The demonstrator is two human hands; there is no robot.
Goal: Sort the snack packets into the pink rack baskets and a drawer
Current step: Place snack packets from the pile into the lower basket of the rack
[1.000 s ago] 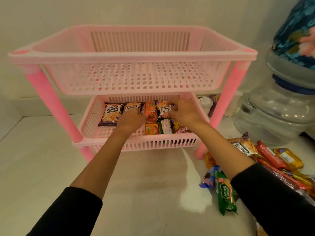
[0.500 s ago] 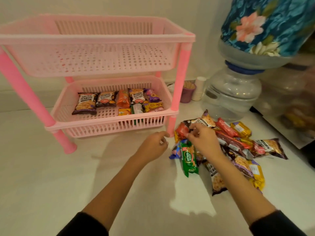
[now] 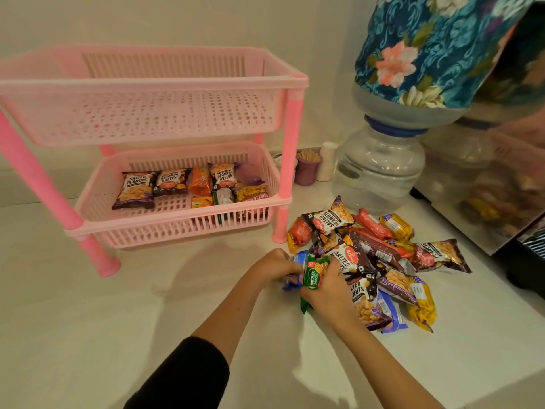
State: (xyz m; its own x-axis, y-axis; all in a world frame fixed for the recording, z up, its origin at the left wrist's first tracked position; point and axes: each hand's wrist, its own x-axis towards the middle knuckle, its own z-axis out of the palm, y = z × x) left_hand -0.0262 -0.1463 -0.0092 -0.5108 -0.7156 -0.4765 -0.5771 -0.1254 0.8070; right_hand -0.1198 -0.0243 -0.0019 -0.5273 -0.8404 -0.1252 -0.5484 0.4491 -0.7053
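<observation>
Green packet: a glossy green foil biscuit packet [image 3: 313,276] sat clasped between both hands at the near-left edge of the heap.
Right hand: the right hand [image 3: 327,293] was closed around that packet from the right side.
Left hand: the left hand [image 3: 272,262] was curled against the packet's left edge and a blue wrapper [image 3: 296,271]; whether it truly gripped either, I cannot tell.
Heap: a loose pile of foil snack packets [image 3: 380,255], mostly dark salted-peanut bags with red and yellow ones, lay unsorted on the pale counter [image 3: 88,320].
Lower basket: the slotted pink plastic lower basket [image 3: 177,228] held roughly eight packets along its back and right.
Upper basket: the perforated pink plastic upper basket [image 3: 147,119] looked empty.
Progress: judged under halfway; no drawer was in view.
Surroundings: a clear water jar under a blue floral cloth cover [image 3: 383,163] stood behind the heap, a purple cup of sticks [image 3: 308,169] beside the rack's pink right leg [image 3: 290,172].
Obstruction: that leg stood between heap and basket, though the front was open.
</observation>
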